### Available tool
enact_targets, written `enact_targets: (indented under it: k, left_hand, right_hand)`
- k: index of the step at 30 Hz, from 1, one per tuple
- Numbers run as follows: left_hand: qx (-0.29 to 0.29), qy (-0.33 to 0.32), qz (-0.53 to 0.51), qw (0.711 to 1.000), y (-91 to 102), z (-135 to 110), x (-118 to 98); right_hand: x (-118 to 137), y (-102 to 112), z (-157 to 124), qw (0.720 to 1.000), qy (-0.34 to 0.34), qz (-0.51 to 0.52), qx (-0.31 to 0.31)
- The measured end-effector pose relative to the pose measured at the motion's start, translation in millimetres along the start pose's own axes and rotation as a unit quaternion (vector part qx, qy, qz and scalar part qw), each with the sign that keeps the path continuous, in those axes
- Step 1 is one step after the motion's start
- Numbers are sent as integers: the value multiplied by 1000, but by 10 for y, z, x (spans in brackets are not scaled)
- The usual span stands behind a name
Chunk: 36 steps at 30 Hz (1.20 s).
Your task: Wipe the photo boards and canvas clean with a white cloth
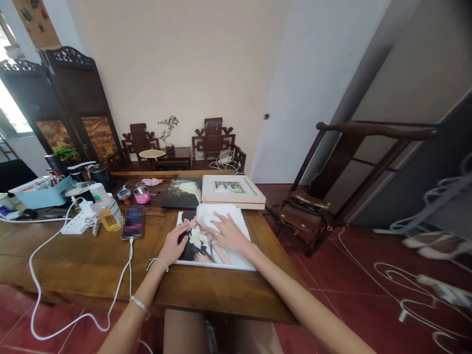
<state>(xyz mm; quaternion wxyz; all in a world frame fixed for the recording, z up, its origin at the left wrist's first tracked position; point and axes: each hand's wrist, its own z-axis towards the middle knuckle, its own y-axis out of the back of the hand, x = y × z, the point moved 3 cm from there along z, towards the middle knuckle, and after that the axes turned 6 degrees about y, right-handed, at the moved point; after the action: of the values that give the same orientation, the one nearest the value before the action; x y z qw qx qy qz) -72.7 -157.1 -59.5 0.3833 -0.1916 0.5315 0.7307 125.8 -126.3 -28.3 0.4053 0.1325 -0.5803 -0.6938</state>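
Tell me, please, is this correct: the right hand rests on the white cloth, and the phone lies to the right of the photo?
Not quite: the head view shows the phone to the left of the photo. The right hand does rest on the white cloth.

The right hand (229, 232) and white cloth (207, 212) hide part of the photo (189, 250)
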Motion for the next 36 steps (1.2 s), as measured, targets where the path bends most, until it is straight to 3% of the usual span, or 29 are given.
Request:
enact_targets:
  k: [8, 11, 14, 21, 26, 30, 36]
  left_hand:
    - [-4, -3, -1, 1000, -8, 10, -1]
    - [1, 0, 2, 1000, -8, 8, -3]
    - [2, -1, 5, 1000, -9, 7, 5]
    - [0, -6, -2, 1000, -1, 8, 9]
    - [1, -3, -4, 1000, 8, 4, -17]
    - [-4, -9, -7, 1000, 6, 3, -27]
    - [-5, -12, -3, 1000, -5, 13, -9]
  right_hand:
    - [713, 104, -826, 997, 53, 48, 35]
    - [880, 154, -1001, 993, 69, 78, 56]
    - [803, 147, -917, 994, 62, 68, 52]
    - [194, 36, -111, 1000, 12, 7, 17]
    - [29, 13, 212, 1000, 12, -1, 25]
    - [102, -7, 103, 1000, 12, -9, 21]
    - [571, 17, -517, 999, 38, -1, 30]
